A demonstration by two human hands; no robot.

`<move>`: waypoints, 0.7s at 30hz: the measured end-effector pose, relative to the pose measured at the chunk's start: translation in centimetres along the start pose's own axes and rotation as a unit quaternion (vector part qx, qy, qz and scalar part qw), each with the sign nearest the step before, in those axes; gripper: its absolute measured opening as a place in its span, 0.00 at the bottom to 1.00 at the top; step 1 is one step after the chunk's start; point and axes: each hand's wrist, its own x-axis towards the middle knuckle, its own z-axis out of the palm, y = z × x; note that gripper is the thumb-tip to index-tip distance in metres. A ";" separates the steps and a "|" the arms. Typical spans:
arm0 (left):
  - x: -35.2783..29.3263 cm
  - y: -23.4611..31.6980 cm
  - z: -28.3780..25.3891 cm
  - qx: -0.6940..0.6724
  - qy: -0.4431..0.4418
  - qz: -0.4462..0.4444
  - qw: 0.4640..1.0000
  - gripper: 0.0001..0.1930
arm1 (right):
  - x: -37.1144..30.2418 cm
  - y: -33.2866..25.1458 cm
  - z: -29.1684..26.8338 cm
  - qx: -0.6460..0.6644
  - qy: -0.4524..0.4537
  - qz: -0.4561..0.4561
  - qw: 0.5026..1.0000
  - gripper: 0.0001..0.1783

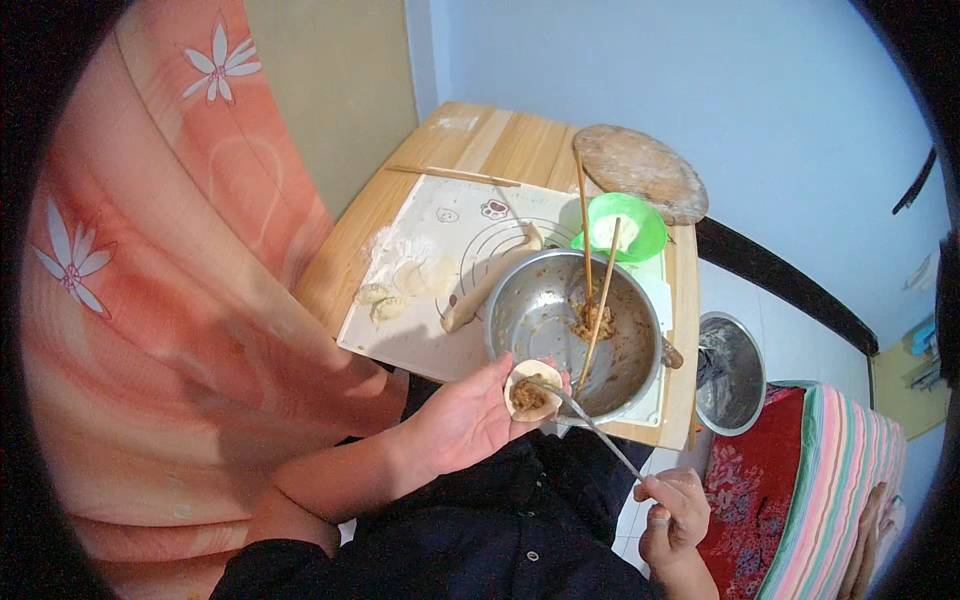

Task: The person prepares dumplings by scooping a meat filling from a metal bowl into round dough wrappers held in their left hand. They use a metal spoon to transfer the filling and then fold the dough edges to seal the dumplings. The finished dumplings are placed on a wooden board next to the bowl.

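My left hand is palm up and cradles a round dumpling wrapper with brown minced filling in its middle. My right hand grips the end of a thin metal spoon, its far end resting on the filling. Just beyond the left hand stands a large steel bowl with some filling inside. Two long chopsticks lean in that bowl. On the white mat lie two folded dumplings, pale flat dough pieces and a long floury roll, partly behind the bowl.
A green bowl of white powder and a round wooden board sit at the table's far right. A thin stick crosses the mat's back edge. Right of the table are a metal basin and striped cloth; an orange curtain hangs left.
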 end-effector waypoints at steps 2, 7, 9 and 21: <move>0.1 0.2 0.2 0.018 0.008 -0.013 1.000 0.27 | 0.2 0.3 -0.2 0.016 -0.013 0.012 1.000 0.11; 0.1 0.7 0.1 0.016 0.009 -0.020 1.000 0.26 | 0.5 1.7 -0.1 0.057 -0.006 0.077 0.995 0.10; -0.1 0.7 -0.8 0.023 0.022 -0.013 0.999 0.27 | 0.9 2.2 -0.7 0.060 0.022 0.096 0.993 0.13; -1.2 0.9 -1.2 0.023 0.032 0.015 0.999 0.27 | 4.7 12.5 1.7 0.128 -0.028 0.313 0.941 0.09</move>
